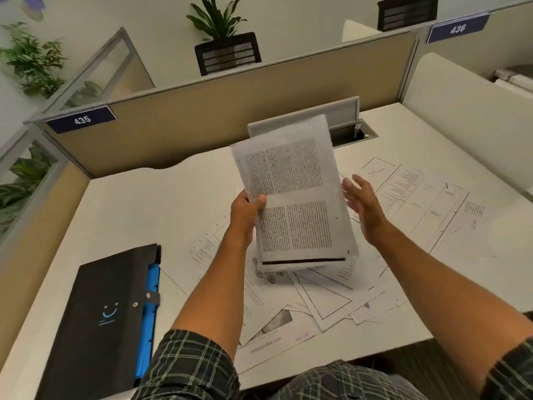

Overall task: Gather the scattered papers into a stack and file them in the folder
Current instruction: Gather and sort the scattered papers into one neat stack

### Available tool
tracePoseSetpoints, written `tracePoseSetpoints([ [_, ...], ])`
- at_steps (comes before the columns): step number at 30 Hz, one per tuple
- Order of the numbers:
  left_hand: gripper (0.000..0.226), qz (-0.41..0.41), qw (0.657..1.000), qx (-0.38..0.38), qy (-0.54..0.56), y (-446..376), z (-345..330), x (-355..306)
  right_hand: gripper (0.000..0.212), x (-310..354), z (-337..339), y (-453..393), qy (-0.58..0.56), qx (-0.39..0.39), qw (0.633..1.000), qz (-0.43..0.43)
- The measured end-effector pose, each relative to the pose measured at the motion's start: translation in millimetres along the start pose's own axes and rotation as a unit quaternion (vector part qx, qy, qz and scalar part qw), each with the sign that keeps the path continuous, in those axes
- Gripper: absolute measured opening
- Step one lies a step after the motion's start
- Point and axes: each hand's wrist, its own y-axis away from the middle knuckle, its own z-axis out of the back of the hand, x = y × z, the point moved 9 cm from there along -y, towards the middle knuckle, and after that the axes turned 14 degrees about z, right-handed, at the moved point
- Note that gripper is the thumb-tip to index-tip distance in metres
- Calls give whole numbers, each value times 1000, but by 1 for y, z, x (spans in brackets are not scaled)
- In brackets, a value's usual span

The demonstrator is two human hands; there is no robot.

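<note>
Left hand [245,209] clamps the paper stack [294,197] by its left long edge, held upright above the counter [138,203]. Right hand [362,204], fingers spread and empty, just right of it; black folder [101,316] lies near left.

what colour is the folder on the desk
Black, with a blue inner part showing at its edge; the folder shows in the head view.

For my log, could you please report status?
Left hand grips printed paper stack; right hand open beside it. Loose sheets remain. Black folder closed.
</note>
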Motion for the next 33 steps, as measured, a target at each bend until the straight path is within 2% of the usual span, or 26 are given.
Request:
tracePoseSetpoints([
  [2, 24, -13, 1000, 12, -17, 3, -8, -7, 101, 4, -14, -1, 7, 70, 997, -4],
  [4, 25, -21, 999, 24, -6, 6, -16, -12, 88, 14, -23, -1, 31, 91, 995, 24],
  [7, 45, -32, 997, 50, 57, 14, -25, -24, 69, 25, -21, -1, 40, 59, 996, 51],
  [10, 64, -42, 993, 72, 89, 22, -30, -41, 51, 36, -7, -7, -21, -5, 997, 77],
  [12, 59, -61, 993, 82, 66, 29, -34, -54, 39, 44, 0, -11, -56, -33, 993, 94],
  [14, 45, -78, 991, 101, 42, 35, -41, -63, 34, 57, -2, -12, -65, -25, 990, 123],
  [18, 29, -94, 990, 106, 24, 45, -46, -72, 34, 86, -13, -7, -61, 14, 978, 198],
  [21, 21, -122, 986, 112, 7, 51, -49, -75, 38, 91, -15, -4, -66, 50, 973, 216],
  [24, 21, -118, 987, 106, -18, 51, -47, -56, 45, 72, -15, 2, -31, 90, 975, 202],
  [28, 30, -54, 992, 74, -91, 42, -40, -3, 48, 20, -14, 15, 22, 122, 983, 137],
  [33, 18, -20, 990, 57, -131, 31, -34, 20, 42, 3, -18, 21, 26, 131, 984, 116],
])
